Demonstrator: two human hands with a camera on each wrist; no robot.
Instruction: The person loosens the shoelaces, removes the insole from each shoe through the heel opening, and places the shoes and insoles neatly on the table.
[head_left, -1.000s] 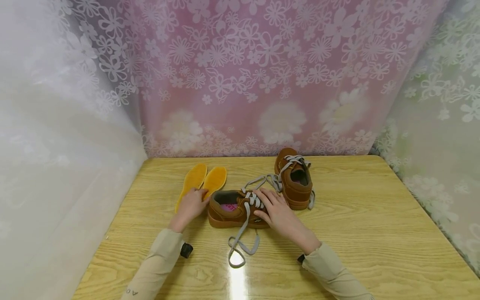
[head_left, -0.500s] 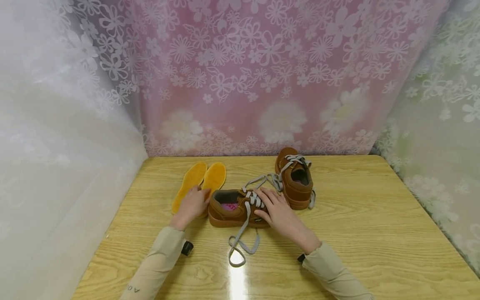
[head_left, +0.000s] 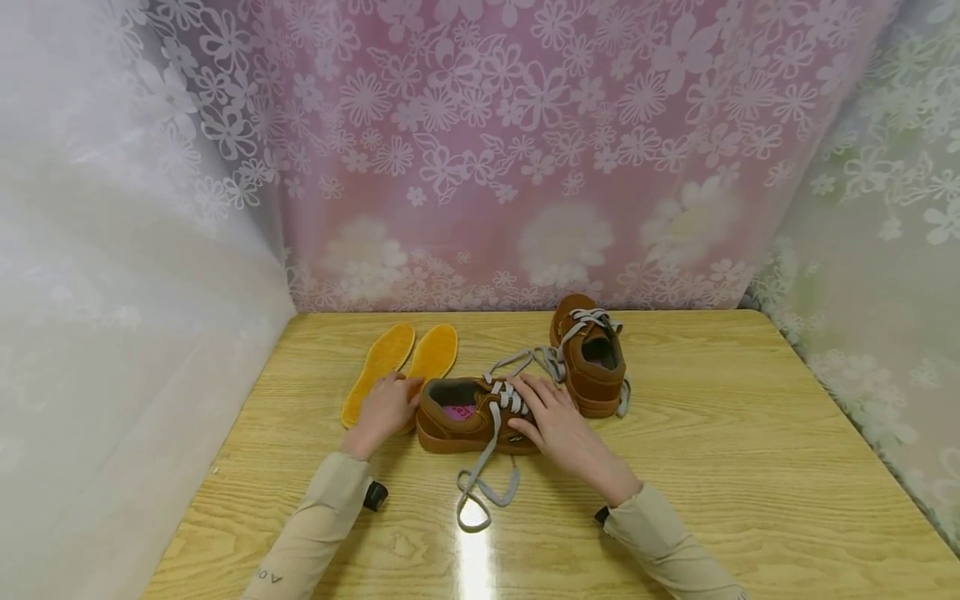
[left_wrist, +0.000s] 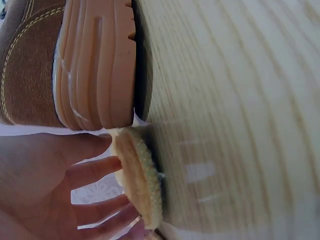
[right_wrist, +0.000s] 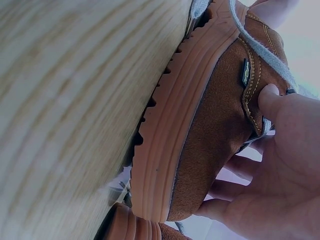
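A brown lace-up shoe [head_left: 457, 433] lies sideways, heel to the left, with a pink patch inside. My right hand [head_left: 558, 425] holds its front part, thumb on the near side and fingers over the top; the right wrist view shows the thumb [right_wrist: 272, 102] against the suede. Left of the heel, my left hand [head_left: 382, 412] touches the nearer of two yellow insoles [head_left: 435, 354]. In the left wrist view its fingers [left_wrist: 97, 170] extend fairly straight onto that fuzzy insole [left_wrist: 142, 177], just beyond the shoe's sole. The other insole [head_left: 386, 358] lies alongside, its lower end partly behind the hand.
A second brown shoe [head_left: 592, 367] stands behind and to the right, its toe pointing to the back. Loose grey laces [head_left: 487, 492] trail over the wooden table [head_left: 735, 458]. A pink flowered curtain [head_left: 510, 167] hangs behind the table's back edge.
The insole under my left hand has shifted slightly backward and then to the right, and the left insole a little to the left. My right hand and the held shoe stay in place.
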